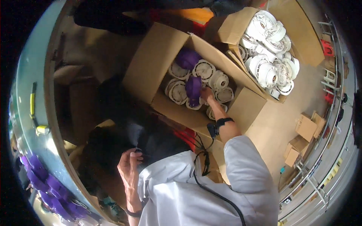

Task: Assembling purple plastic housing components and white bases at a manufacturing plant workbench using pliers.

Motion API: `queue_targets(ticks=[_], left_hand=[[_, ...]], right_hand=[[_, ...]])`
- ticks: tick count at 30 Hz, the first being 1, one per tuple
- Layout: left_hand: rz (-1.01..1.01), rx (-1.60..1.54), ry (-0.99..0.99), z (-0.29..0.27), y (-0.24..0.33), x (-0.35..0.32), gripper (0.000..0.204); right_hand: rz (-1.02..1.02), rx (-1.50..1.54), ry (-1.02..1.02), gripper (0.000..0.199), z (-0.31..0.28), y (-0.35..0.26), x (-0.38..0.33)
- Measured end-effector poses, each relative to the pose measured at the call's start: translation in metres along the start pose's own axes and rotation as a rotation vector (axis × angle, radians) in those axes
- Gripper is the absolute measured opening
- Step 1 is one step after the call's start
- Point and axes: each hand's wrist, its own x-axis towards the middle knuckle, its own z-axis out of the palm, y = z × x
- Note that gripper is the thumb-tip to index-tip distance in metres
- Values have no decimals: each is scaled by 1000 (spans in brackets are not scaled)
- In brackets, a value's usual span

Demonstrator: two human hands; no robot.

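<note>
My right hand (207, 95) reaches down into an open cardboard box (158, 64) and grips the edge of a purple plastic part (194, 89), which looks round and hollow. Around it in the box lie several round white plastic housings (204, 71) with ribbed insides. Another purple part (187, 58) rests near the box's far side. Close to my body at the lower left, my left hand (129, 165) has its fingers curled together. Something small and dark shows at its fingertips, too shadowed to identify.
A second cardboard box (301, 34) at the upper right is heaped with white housings (268, 71). Along the left runs a workbench (45, 109) with a yellow-handled tool (32, 101) and several purple parts (49, 188). Small cartons (305, 126) and metal racks stand at right.
</note>
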Motion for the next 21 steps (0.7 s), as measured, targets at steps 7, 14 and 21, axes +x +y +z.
queue_targets(ticks=[7,14,21], left_hand=[[4,-272,-61,15,3,5,37],[118,-507,-412,42,47,-1,73],[180,-642,-414,20,58,-22,52]], right_hand=[[-158,737,-239,27,-51,-143,-155],[-543,968,-520,23,-74,-217,-249],[-672,876,-772,33,-46,-270,-288]])
